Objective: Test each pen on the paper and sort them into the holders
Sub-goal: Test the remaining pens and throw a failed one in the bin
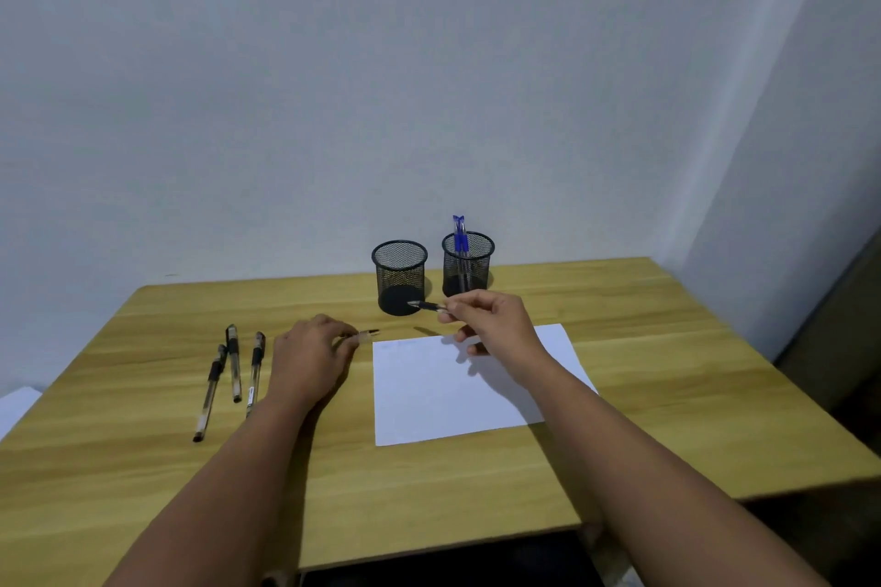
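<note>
Protruding leftward from the right hand's [491, 324] fingers [455, 306], the pen [426, 306].

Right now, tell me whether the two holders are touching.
Apart. The head view shows wall and table between the left holder and the right holder.

Wood-grain counter [476, 481] set against a plain pale wall [429, 86]. A white sheet-like object [16, 403] shows partly at the left edge, beside the counter.
</note>
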The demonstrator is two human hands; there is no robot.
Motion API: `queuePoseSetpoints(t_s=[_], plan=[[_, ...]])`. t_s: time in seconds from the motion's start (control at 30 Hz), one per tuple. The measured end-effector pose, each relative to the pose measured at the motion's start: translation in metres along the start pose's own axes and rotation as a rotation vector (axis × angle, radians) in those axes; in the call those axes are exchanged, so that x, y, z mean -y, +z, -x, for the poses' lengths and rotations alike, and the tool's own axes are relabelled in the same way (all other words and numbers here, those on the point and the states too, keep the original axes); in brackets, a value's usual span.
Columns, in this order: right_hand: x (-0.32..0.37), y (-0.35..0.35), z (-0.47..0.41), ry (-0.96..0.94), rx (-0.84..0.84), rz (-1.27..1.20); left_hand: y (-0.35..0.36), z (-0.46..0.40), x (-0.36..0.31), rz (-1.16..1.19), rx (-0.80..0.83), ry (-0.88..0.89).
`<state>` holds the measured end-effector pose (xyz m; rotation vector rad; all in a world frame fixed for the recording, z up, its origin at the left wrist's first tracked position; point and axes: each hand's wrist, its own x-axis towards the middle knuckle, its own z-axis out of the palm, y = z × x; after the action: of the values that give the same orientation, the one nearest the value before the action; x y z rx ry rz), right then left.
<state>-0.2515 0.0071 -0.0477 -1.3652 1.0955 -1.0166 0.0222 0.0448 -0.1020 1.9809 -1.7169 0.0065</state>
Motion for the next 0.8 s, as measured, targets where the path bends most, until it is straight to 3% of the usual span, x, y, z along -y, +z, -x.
queuePoseSetpoints(t_s=[0.13,0.23,0.8], plan=[[0.003,-0.001,0.000,-0.030,0.016,0.115,-0.015,0.003,-0.014,0.442,-0.082,-0.081],[0.008,0.003,0.002,-0.069,-0.007,0.183,-0.028,0.000,-0.029,0.596,-0.062,-0.066],[0.038,-0.021,0.034,-0.132,-0.015,0.170,-0.060,0.005,-0.082,0.640,0.049,0.077]])
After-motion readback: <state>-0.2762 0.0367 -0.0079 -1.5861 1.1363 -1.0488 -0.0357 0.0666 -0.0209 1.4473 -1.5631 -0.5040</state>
